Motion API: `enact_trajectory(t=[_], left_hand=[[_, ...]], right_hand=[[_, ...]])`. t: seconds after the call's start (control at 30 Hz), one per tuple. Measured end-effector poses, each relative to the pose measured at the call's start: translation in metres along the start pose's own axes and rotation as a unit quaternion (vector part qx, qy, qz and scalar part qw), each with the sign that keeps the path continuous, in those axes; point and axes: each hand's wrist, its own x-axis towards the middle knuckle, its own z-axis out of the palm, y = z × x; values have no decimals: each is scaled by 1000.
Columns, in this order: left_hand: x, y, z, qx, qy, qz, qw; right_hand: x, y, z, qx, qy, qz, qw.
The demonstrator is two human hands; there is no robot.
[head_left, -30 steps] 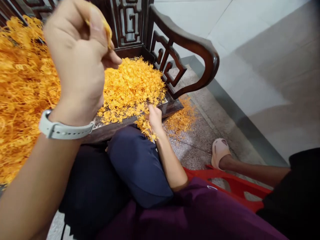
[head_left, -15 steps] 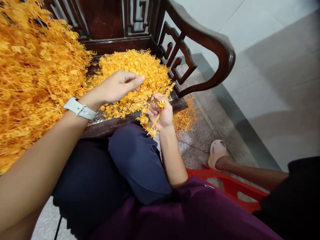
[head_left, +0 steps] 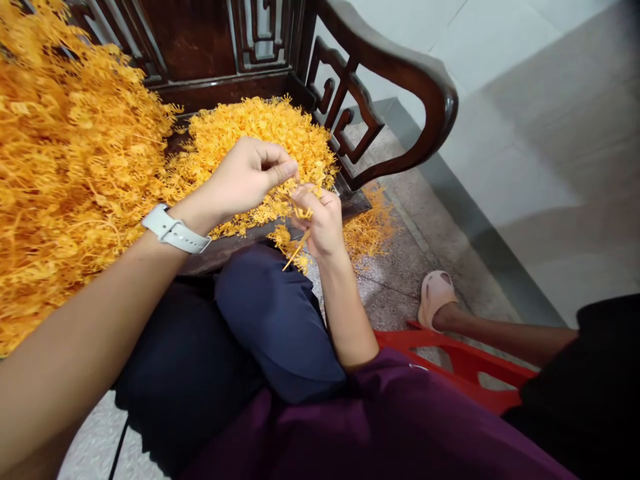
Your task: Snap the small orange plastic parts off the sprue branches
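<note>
While the left hand [head_left: 245, 175] and the right hand [head_left: 326, 223] are raised close together, a pale wall [head_left: 525, 47] rises well to the right of their fingers [head_left: 287, 171]. Beyond the fingers stands a dark wooden settee [head_left: 200, 40] with a fretwork back and, farther right, a curved armrest [head_left: 400, 63]. Well left of the fingers rises a tall heap of orange sprigs [head_left: 75, 173]. Nearer than the fingers are the person's purple shirt [head_left: 360, 427] and navy-clad knee [head_left: 273, 320]. A lower heap of yellow-orange, flower-like heads [head_left: 270, 127] lies on the seat just behind the fingers, partly hidden by the left hand. Off to their lower right are a red plastic seat [head_left: 450, 347], partly seen, and another person's leg [head_left: 505, 331] in a pale pink clog [head_left: 436, 293]. On the floor [head_left: 385, 293], right of the right hand, lies a pile of orange strands [head_left: 373, 230]. A pale watch strap [head_left: 177, 230] circles the left wrist. The right fingers curl around a single orange sprig [head_left: 295, 252], its stem poking out below them to the left. Just beside them, the left thumb and index finger are pinched together; whether anything sits between cannot be told.
</note>
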Motion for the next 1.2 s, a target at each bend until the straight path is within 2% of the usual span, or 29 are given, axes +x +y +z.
enact_trajectory(t=[0.17,0.3,0.5,0.73,0.9,1.13,1.2], left_hand=[[-3,11,9,31,-13,8,999],[-5,14,11,115,-7,35,993],[-6,8,11,248,22,51,967],[-4,-11,3,305,8,32,952],[-4,-21,-6,318,52,27,946],[-5,-5,4,311,65,-14,948],[-2,4,-5,274,124,6,954]], right_hand=[[1,1,0,-26,24,-104,994],[4,9,6,-57,43,-159,985],[7,20,18,-83,47,-133,987],[19,34,31,-107,35,-85,990],[26,40,42,-128,27,-75,988],[32,42,47,-135,57,-93,985],[36,52,38,-147,83,-91,981]])
